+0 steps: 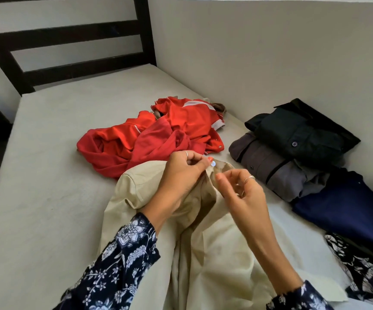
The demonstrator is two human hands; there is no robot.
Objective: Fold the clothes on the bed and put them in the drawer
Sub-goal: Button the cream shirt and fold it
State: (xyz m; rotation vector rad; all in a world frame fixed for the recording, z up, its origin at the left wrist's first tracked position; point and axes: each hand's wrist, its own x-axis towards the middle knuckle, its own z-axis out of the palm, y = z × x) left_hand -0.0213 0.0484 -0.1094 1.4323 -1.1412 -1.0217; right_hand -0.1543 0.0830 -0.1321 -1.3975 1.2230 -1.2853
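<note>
The bed [46, 175] fills the view, its dark headboard [69, 41] at the far end and a wall along the right edge. Your beige shirt [203, 253] lies spread at the near middle, collar pointing away from you. A crumpled red garment [149, 139] sits just beyond it, the two touching. Along the right edge rest folded clothes: a black shirt [304, 128] atop a grey shirt [268, 166], with a navy garment [349, 209] nearer you (partly overlapped by the grey). Your left hand [181, 175] pinches the collar beside a pale button [213, 163]. Your right hand [243, 193] hovers just beside it, fingers loosely curled, holding nothing.
</note>
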